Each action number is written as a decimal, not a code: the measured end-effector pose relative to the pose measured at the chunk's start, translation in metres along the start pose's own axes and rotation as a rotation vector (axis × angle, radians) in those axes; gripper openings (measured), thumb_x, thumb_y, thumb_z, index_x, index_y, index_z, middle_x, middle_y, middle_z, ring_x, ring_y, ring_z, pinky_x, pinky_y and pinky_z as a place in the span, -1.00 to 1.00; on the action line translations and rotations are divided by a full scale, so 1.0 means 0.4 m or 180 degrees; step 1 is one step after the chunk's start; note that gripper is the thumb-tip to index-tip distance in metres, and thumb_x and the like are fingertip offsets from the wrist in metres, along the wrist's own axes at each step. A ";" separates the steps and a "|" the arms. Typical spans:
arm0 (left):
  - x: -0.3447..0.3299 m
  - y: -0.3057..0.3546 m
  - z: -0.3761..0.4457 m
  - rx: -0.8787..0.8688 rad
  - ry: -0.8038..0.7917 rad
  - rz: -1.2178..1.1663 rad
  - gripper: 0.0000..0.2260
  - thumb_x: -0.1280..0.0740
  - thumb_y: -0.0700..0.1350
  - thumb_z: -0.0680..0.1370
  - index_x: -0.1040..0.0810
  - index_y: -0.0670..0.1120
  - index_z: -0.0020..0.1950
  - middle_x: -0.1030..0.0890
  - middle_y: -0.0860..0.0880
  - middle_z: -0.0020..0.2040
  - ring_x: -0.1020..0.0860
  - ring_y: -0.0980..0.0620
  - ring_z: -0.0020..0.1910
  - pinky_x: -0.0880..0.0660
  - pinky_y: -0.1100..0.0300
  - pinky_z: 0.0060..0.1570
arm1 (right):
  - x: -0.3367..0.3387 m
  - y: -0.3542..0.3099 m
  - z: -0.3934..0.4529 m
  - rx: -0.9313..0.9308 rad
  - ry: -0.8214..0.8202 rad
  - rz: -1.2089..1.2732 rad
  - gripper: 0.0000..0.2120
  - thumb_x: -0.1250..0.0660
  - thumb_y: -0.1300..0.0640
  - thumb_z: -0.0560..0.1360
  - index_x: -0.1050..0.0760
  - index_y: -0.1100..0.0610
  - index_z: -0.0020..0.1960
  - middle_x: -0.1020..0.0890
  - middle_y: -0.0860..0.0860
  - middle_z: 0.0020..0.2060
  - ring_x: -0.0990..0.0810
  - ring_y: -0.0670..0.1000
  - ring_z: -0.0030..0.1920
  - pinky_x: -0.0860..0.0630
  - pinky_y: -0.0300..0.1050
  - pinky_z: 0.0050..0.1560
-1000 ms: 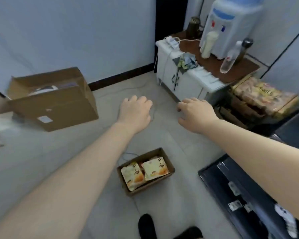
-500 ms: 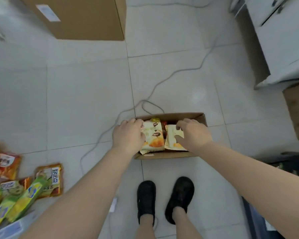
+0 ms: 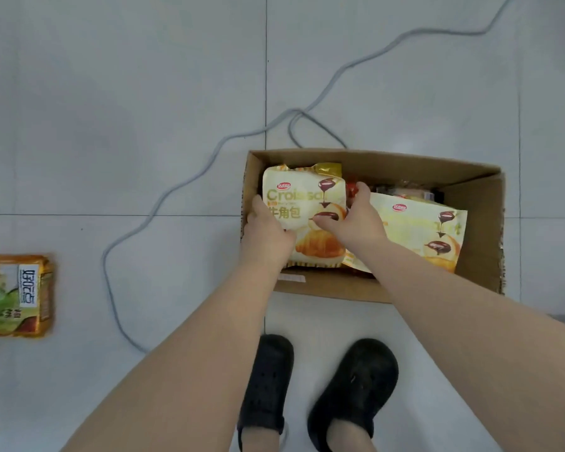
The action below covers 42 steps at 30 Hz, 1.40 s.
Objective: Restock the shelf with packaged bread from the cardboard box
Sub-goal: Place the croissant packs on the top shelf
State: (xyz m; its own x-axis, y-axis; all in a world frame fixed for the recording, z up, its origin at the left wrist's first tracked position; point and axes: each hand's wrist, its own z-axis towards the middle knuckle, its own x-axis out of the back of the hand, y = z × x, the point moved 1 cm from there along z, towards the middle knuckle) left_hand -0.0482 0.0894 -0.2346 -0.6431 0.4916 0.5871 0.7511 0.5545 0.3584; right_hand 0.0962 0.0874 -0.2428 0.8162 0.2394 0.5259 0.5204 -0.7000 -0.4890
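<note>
An open cardboard box (image 3: 477,230) sits on the tiled floor right of centre in the frame, with 2 croissant packs lying in it. The left hand (image 3: 268,236) wraps the left edge of the croissant pack (image 3: 307,207) at the box's left end, fingers curled under it and thumb on top. The right hand (image 3: 356,223) clamps the same pack's right edge, fingers spread over its printed face. A second croissant pack (image 3: 428,233) lies just right of it, partly under the right forearm. A grey cable (image 3: 183,184) snakes across the floor from upper right to lower left. An orange snack pack (image 3: 23,295) lies at the left edge. 2 black shoes (image 3: 353,386) stand at the bottom centre.
</note>
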 end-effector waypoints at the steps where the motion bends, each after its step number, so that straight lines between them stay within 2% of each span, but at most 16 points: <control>1: -0.015 -0.001 0.016 0.0181 -0.0066 -0.0263 -0.25 -0.33 -0.16 0.46 0.05 -0.07 0.51 -0.41 -0.15 0.30 -0.45 -0.16 0.23 -0.48 -0.02 0.13 | -0.013 0.008 0.016 -0.0179 -0.0092 0.0128 -0.10 -0.46 -0.01 0.39 0.01 0.17 0.51 -0.41 0.09 0.37 -0.43 0.14 0.33 -0.40 -0.06 0.18; 3: -0.035 0.000 0.033 0.0447 -0.0123 -0.0778 -0.20 -0.35 -0.16 0.44 0.09 -0.03 0.52 -0.41 -0.12 0.33 -0.46 -0.15 0.24 -0.48 -0.08 0.18 | -0.033 0.023 0.035 -0.0257 -0.0127 0.0224 -0.27 -0.45 0.03 0.41 -0.17 0.20 0.43 -0.46 0.10 0.30 -0.46 0.14 0.28 -0.39 -0.09 0.10; 6: -0.041 0.012 0.025 0.0419 0.0095 -0.0848 -0.36 -0.38 -0.14 0.42 -0.18 -0.11 0.43 -0.39 -0.12 0.30 -0.43 -0.14 0.25 -0.46 -0.10 0.18 | -0.042 0.025 0.020 -0.0188 0.0041 0.0469 -0.50 -0.42 0.09 0.43 -0.30 0.20 0.26 -0.51 0.08 0.13 -0.50 0.11 0.17 -0.40 -0.11 0.01; 10: 0.005 0.065 -0.059 0.0050 0.0430 -0.0587 -0.49 -0.36 -0.18 0.41 -0.30 -0.11 0.32 -0.37 -0.12 0.26 -0.40 -0.15 0.22 -0.45 -0.09 0.14 | 0.016 -0.010 -0.055 -0.0053 0.0293 0.0697 -0.59 -0.40 0.11 0.45 -0.31 0.19 0.18 -0.50 0.07 0.05 -0.49 0.07 0.06 -0.41 -0.09 -0.03; 13: 0.101 0.150 -0.132 -0.0360 0.0660 -0.0482 -0.54 -0.33 -0.21 0.40 -0.36 -0.11 0.29 -0.41 -0.13 0.22 -0.41 -0.16 0.20 -0.44 -0.07 0.13 | 0.117 -0.078 -0.140 -0.0043 0.0474 0.1008 -0.61 -0.41 0.10 0.44 -0.35 0.17 0.17 -0.52 0.03 0.04 -0.50 0.03 0.04 -0.47 -0.07 0.05; 17: 0.283 0.319 -0.278 -0.0947 0.0842 -0.0561 -0.67 -0.36 -0.17 0.45 -0.41 -0.12 0.19 -0.47 -0.10 0.17 -0.47 -0.12 0.15 -0.43 0.02 0.05 | 0.330 -0.236 -0.302 0.0063 0.0768 0.1495 -0.63 -0.45 0.08 0.41 -0.46 0.11 0.17 -0.61 -0.03 0.02 -0.58 0.04 0.08 -0.54 0.02 0.12; 21: 0.472 0.526 -0.516 -0.1472 0.0712 -0.0818 -0.79 -0.37 -0.08 0.48 -0.36 -0.04 0.00 -0.53 -0.01 0.05 -0.55 0.01 -0.14 -0.42 0.12 -0.18 | 0.606 -0.402 -0.536 0.0319 0.1042 0.1773 -0.86 -0.47 0.07 0.39 -0.54 0.04 -0.12 -0.64 -0.07 -0.20 -0.65 0.04 -0.06 -0.59 -0.04 -0.03; 23: 0.560 0.636 -0.664 -0.1850 0.0672 -0.0881 -0.78 -0.37 -0.07 0.49 -0.34 -0.01 -0.01 -0.52 0.06 0.00 -0.49 0.09 -0.24 -0.35 0.17 -0.21 | 0.752 -0.464 -0.669 0.0403 0.1276 0.1857 -0.84 -0.50 0.04 0.35 -0.51 -0.01 -0.20 -0.65 -0.04 -0.20 -0.66 0.06 -0.07 -0.59 0.06 0.02; 25: 0.640 0.740 -0.825 -0.2277 0.0623 -0.0946 -0.78 -0.37 -0.07 0.49 -0.34 0.00 -0.01 -0.50 0.10 -0.06 -0.48 0.05 -0.19 -0.34 0.17 -0.19 | 0.896 -0.514 -0.818 0.0557 0.1543 0.2031 -0.75 -0.53 0.00 0.28 -0.51 -0.01 -0.15 -0.67 0.00 -0.12 -0.66 0.07 -0.05 -0.58 0.12 0.06; 28: 0.728 0.874 -1.062 -0.3023 0.0458 -0.1002 -0.80 -0.38 -0.10 0.49 -0.35 -0.01 -0.04 -0.46 0.16 -0.19 -0.48 0.05 -0.24 -0.36 0.19 -0.22 | 1.088 -0.554 -1.065 0.0901 0.2024 0.2279 -0.69 -0.53 0.06 0.31 -0.46 -0.04 -0.04 -0.65 -0.06 -0.07 -0.64 -0.01 -0.05 -0.58 0.03 0.04; 30: 0.767 0.951 -1.220 -0.3547 0.0246 -0.1069 -0.81 -0.38 -0.14 0.49 -0.37 -0.01 -0.08 -0.46 0.20 -0.23 -0.46 0.21 -0.35 -0.35 0.28 -0.31 | 1.202 -0.558 -1.242 0.1067 0.2374 0.2358 -0.65 -0.49 0.08 0.37 -0.40 -0.04 0.05 -0.61 -0.11 -0.07 -0.61 -0.09 -0.07 -0.58 -0.08 0.00; 32: 0.792 1.015 -1.377 -0.4011 -0.0043 -0.1119 -0.81 -0.39 -0.15 0.48 -0.38 0.02 -0.14 -0.48 0.19 -0.23 -0.45 0.27 -0.34 -0.35 0.38 -0.35 | 1.301 -0.545 -1.414 0.1166 0.2721 0.2379 -0.61 -0.49 0.05 0.38 -0.37 -0.04 0.10 -0.60 -0.12 -0.05 -0.61 -0.06 -0.03 -0.57 -0.03 0.04; 35: 0.794 1.094 -1.608 -0.4652 -0.0547 -0.1137 -0.78 -0.40 -0.12 0.48 -0.38 0.09 -0.18 -0.51 0.15 -0.19 -0.45 0.20 -0.28 -0.45 0.26 -0.24 | 1.406 -0.496 -1.666 0.1297 0.3303 0.2423 -0.62 -0.49 0.05 0.38 -0.37 -0.03 0.08 -0.60 -0.09 -0.02 -0.62 -0.02 -0.01 -0.59 0.05 0.05; 38: 0.763 1.128 -1.837 -0.5141 -0.0916 -0.1247 -0.84 -0.41 -0.06 0.48 -0.42 0.00 -0.10 -0.52 0.13 -0.18 -0.49 0.18 -0.23 -0.49 0.28 -0.22 | 1.449 -0.423 -1.907 0.1421 0.3853 0.2651 -0.64 -0.47 0.06 0.39 -0.37 -0.02 0.08 -0.61 -0.05 0.00 -0.64 0.01 -0.01 -0.60 0.06 0.00; 40: 0.738 1.138 -1.947 -0.5242 -0.1120 -0.1458 -0.76 -0.40 -0.01 0.47 -0.40 -0.03 0.01 -0.49 0.13 -0.13 -0.48 0.18 -0.17 -0.47 0.32 -0.21 | 1.460 -0.392 -2.021 0.1463 0.4051 0.2844 -0.63 -0.46 0.09 0.40 -0.37 0.01 0.11 -0.62 -0.03 0.01 -0.65 0.00 -0.03 -0.62 0.02 -0.07; 42: 0.691 1.124 -2.089 -0.5280 -0.1606 -0.1538 -0.68 -0.37 0.00 0.49 -0.36 -0.06 0.15 -0.47 0.09 -0.04 -0.49 0.14 -0.11 -0.49 0.35 -0.23 | 1.456 -0.333 -2.168 0.1493 0.4392 0.2916 -0.63 -0.47 0.11 0.40 -0.39 0.04 0.12 -0.63 -0.01 0.02 -0.66 0.01 -0.03 -0.63 0.02 -0.09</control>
State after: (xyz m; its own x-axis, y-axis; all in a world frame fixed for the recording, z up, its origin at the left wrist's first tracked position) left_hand 0.2366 -0.0865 0.6954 -0.5685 0.8188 0.0801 -0.3499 -0.3288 0.8772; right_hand 0.2844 -0.2631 0.7320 0.1948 -0.9806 0.0214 0.2728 0.0332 -0.9615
